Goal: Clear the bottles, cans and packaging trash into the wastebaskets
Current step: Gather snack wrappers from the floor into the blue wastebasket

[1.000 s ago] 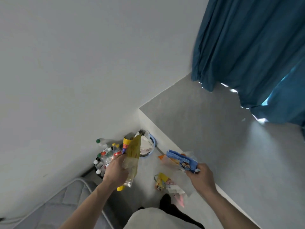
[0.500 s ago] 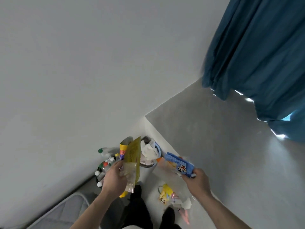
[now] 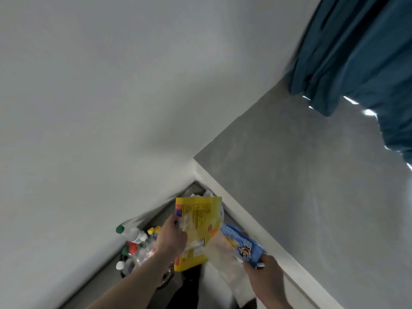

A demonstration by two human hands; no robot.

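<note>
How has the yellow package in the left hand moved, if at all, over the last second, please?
Yes. The yellow package has swung forward toward the wall corner, now covering the corner wastebasket it earlier stood beside.

Setting: a domestic room, most likely a bedroom corner. Indicators: plain white wall (image 3: 93, 103) meeting a grey wall (image 3: 301, 186) above a white baseboard (image 3: 256, 226); teal fabric curtain (image 3: 365, 54) at upper right with daylight at its hem; a wastebasket (image 3: 124, 273) in the corner, filled with capped plastic bottles (image 3: 133, 236).
</note>
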